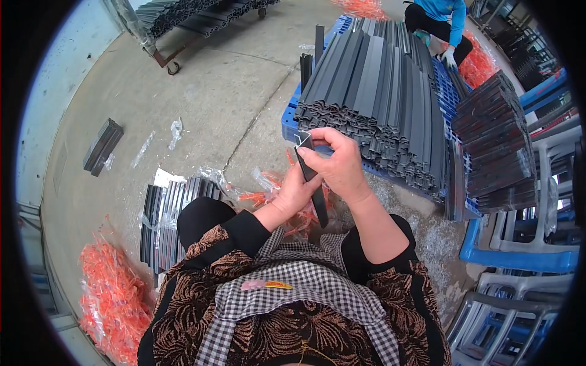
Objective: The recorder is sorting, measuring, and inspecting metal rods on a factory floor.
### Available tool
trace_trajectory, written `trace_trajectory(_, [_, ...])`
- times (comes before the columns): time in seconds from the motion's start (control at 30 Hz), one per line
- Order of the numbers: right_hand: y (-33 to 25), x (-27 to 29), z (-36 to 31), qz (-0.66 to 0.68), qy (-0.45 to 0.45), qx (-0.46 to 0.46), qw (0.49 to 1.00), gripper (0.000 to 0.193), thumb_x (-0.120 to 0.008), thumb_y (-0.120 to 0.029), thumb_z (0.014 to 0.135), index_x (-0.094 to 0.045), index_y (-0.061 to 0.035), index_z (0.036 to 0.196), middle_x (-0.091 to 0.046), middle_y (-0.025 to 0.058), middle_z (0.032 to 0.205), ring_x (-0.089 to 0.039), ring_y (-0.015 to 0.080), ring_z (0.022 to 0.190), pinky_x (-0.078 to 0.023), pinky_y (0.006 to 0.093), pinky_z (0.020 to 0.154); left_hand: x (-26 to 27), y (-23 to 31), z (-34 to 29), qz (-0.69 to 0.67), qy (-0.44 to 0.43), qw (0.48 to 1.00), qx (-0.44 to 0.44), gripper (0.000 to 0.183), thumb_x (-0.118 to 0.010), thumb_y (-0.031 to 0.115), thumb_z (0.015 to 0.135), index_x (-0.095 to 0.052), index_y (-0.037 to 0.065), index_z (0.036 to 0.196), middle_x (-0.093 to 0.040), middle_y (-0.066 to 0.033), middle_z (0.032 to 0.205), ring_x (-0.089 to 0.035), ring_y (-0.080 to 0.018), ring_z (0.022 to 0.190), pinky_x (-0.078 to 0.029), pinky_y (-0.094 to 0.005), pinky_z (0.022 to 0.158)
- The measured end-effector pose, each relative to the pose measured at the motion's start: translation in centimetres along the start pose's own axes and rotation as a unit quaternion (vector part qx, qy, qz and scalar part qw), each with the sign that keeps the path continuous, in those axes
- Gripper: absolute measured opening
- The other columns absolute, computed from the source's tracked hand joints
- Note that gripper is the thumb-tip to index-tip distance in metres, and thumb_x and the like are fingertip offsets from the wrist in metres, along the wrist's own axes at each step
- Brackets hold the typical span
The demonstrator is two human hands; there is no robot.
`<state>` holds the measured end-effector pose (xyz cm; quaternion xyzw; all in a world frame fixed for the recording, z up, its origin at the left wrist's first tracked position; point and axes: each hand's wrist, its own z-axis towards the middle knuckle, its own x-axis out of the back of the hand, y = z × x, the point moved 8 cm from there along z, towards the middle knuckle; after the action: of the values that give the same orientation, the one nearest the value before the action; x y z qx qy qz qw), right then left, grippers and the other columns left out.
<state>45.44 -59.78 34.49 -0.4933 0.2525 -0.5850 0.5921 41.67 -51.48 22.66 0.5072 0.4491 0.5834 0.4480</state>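
Note:
A short black metal profile point(319, 204) with an open, channel-shaped end slants in front of my knees. My right hand point(343, 165) pinches it near its upper end, thumb and fingers on either side. Lower down, my left hand point(295, 194) is closed around its middle, partly hidden behind the piece. Just beyond my hands lies a large stack of dark grey profiles point(372, 79), their cut ends facing me. The stack rests on a blue plastic pallet point(292, 122).
Bundled profiles point(162, 226) lie left of my knee, with orange strips point(113, 299) heaped nearby. A small bundle point(102, 146) sits farther left. Another stack point(497, 146) and grey frames point(506, 305) stand right. Beyond the pallet crouches a person in blue point(452, 24); a wheeled cart point(183, 27) stands far left.

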Motion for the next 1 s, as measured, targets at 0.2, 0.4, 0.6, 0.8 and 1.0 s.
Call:
trace_trajectory(0.2, [0.0, 0.4, -0.8, -0.03, -0.007, 0.018, 0.999, 0.019, -0.066, -0.01, 0.064, -0.062, -0.0014, 0.081, -0.063, 0.0054, 0.072, -0.058, 0.016, 0.062, -0.047, 0.0244, 0.06, -0.2, 0.6, -0.6, 0.035, 0.024, 0.999, -0.021, 0.019, -0.059, 0.012, 0.078, -0.054, 0.002, 0.094, -0.062, -0.0118, 0.081, -0.061, -0.0243, 0.072, -0.047, -0.0338, 0.062])
trace_trajectory(0.4, [-0.3, 1.1, -0.9, 0.005, -0.014, 0.011, 1.0, 0.018, -0.065, -0.008, 0.064, -0.06, -0.0018, 0.08, -0.063, 0.0055, 0.072, -0.057, 0.0171, 0.062, -0.047, 0.025, 0.059, -0.7, 1.0, -0.7, 0.045, 0.019, 0.998, -0.026, 0.02, -0.058, 0.012, 0.078, -0.054, 0.002, 0.095, -0.062, -0.0126, 0.08, -0.061, -0.0263, 0.071, -0.048, -0.0345, 0.061])
trace_trajectory(0.6, [-0.3, 0.8, -1.0, -0.045, -0.013, 0.001, 0.999, 0.016, -0.062, -0.004, 0.065, -0.059, -0.0008, 0.081, -0.062, 0.0057, 0.074, -0.056, 0.0156, 0.064, -0.046, 0.0245, 0.061, -0.6, 0.3, -0.7, 0.093, 0.059, 0.992, -0.054, 0.024, -0.058, 0.012, 0.078, -0.053, 0.003, 0.1, -0.062, -0.0137, 0.082, -0.061, -0.0283, 0.072, -0.048, -0.0354, 0.061])
trace_trajectory(0.8, [1.3, 1.3, -0.7, -0.016, 0.024, -0.011, 1.0, 0.014, -0.058, 0.001, 0.065, -0.057, -0.0002, 0.079, -0.062, 0.005, 0.075, -0.053, 0.0131, 0.064, -0.045, 0.0233, 0.062, -1.0, 1.2, -0.4, 0.084, 0.046, 0.993, -0.062, 0.03, -0.058, 0.013, 0.077, -0.053, 0.003, 0.105, -0.063, -0.0142, 0.086, -0.062, -0.0296, 0.074, -0.048, -0.0368, 0.062])
trace_trajectory(1.0, [-4.0, 1.9, -1.4, -0.111, 0.053, 0.123, 0.985, 0.009, -0.054, 0.004, 0.065, -0.054, -0.0009, 0.073, -0.058, 0.0027, 0.068, -0.049, 0.0115, 0.057, -0.043, 0.0223, 0.056, 0.2, 1.9, 0.1, 0.1, 0.044, 0.993, -0.049, 0.033, -0.06, 0.013, 0.076, -0.052, 0.002, 0.107, -0.063, -0.0143, 0.088, -0.062, -0.0304, 0.075, -0.048, -0.0373, 0.063])
